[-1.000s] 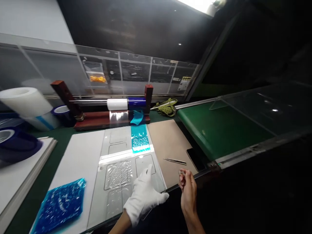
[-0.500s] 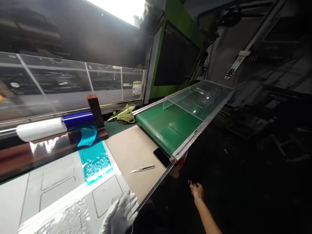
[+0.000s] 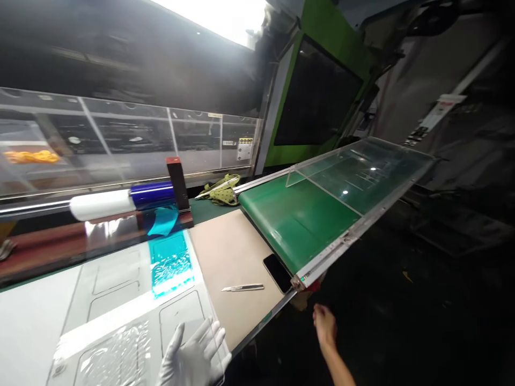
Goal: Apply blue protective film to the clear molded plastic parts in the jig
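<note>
Holding open, fingers spread, the gloved left hand [image 3: 193,356] sits at the front edge of the marked sheet [image 3: 78,304]; a faint clear edge shows beside it, can't tell if gripped. Bare right hand [image 3: 325,326] is well apart, over the dark floor, fingers curled; can't see whether anything's in it. Progress: blue film [image 3: 172,265] is down on the sheet's far right, wrinkled clear film [image 3: 116,351] down near front left, so those look done. Outline [image 3: 181,308] by the glove shows just its dark line, so probably unworked. Knife [image 3: 243,288] lies on the brown board [image 3: 217,241], untouched. Remaining count: can't tell.
</note>
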A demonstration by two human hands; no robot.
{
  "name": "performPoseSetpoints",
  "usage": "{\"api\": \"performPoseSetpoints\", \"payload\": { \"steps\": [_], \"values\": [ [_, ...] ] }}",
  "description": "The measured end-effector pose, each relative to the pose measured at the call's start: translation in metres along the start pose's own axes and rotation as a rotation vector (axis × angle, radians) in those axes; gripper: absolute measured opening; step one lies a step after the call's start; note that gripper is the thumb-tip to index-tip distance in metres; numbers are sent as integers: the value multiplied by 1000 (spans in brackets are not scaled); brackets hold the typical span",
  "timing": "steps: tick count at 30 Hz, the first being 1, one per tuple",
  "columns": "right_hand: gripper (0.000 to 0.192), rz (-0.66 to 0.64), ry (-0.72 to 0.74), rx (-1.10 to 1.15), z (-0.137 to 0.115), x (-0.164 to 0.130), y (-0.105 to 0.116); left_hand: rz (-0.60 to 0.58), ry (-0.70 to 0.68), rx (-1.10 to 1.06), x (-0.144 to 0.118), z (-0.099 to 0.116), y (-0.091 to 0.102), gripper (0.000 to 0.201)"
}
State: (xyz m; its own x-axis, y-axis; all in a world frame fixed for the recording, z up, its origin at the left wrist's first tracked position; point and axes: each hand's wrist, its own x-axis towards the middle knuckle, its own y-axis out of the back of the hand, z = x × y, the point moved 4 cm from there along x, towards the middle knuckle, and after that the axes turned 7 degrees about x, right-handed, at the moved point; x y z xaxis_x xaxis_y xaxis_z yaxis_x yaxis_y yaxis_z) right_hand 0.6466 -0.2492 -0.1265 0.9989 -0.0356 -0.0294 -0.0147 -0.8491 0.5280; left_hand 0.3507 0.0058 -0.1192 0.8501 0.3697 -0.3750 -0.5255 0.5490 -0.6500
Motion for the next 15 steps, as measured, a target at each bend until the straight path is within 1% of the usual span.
{"api": "performPoseSetpoints", "payload": {
  "steps": [1,3,4,5,7,8,9,10,11,13,15],
  "values": [
    [25,-98,93,-50,0,-20,-20,28,11,-43,0,0,4,83],
    [37,-346,288,-128,-14,-54,-64,82,27,-116,-3,1,10,92],
    [37,-467,387,-165,-26,-67,-87,106,41,-156,-5,1,13,96],
    [32,-562,487,-203,-39,-75,-111,133,54,-203,-8,0,16,99],
    [22,-663,644,-287,-66,-82,-154,152,31,-274,-13,-2,21,94],
    [20,-694,698,-335,-76,-81,-174,141,-13,-271,-15,-3,24,89],
    [17,-724,740,-381,-85,-79,-192,137,-69,-217,-16,-3,26,86],
    [14,-756,772,-421,-90,-77,-207,149,-130,-106,-17,-3,28,87],
    [11,-791,797,-452,-93,-75,-219,182,-184,57,-18,-3,30,90],
    [7,-868,826,-480,-95,-72,-233,339,-270,458,-20,1,32,97],
    [7,-956,822,-468,-95,-71,-234,513,-404,857,-25,11,25,99]
  ]
}}
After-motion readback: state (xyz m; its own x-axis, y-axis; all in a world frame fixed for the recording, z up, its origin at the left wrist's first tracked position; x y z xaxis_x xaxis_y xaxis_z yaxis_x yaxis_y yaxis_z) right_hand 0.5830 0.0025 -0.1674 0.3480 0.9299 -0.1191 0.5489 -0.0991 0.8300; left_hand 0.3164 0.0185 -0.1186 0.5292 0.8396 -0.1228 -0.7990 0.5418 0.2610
